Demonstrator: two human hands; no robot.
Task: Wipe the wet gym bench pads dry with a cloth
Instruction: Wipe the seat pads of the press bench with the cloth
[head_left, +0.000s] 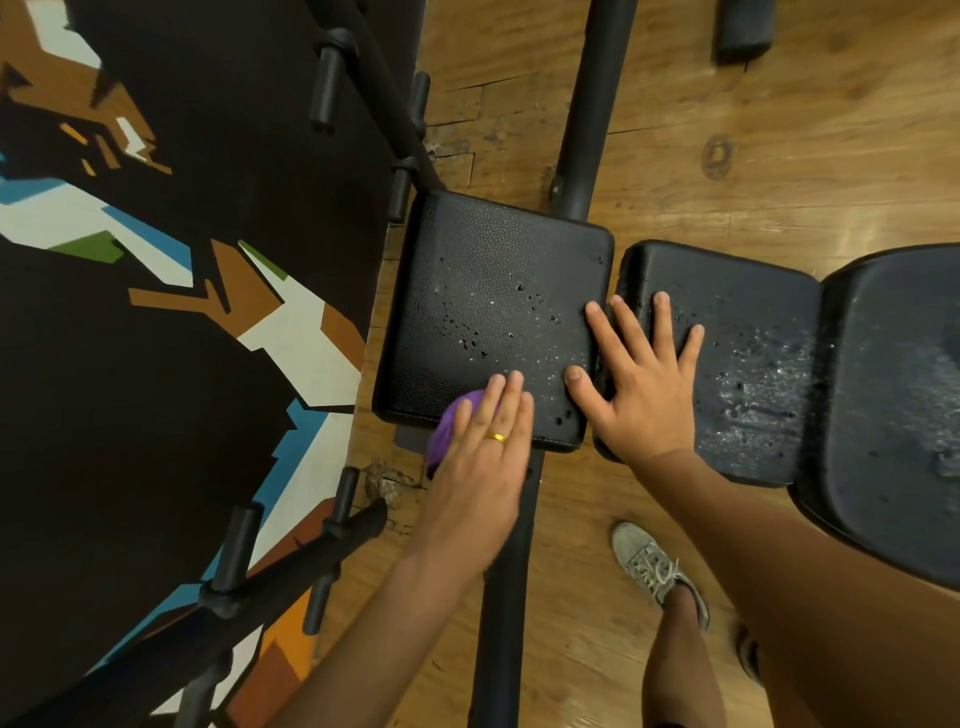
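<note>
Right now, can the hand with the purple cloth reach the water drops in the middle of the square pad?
Probably yes. The left hand presses the cloth on the near edge of that pad; the drops lie just ahead and nothing sits between. The right hand rests aside.

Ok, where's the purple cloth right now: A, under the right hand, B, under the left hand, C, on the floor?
B: the purple cloth bulges out from under the left hand on the seat pad; the right hand lies flat, holding nothing.
</note>
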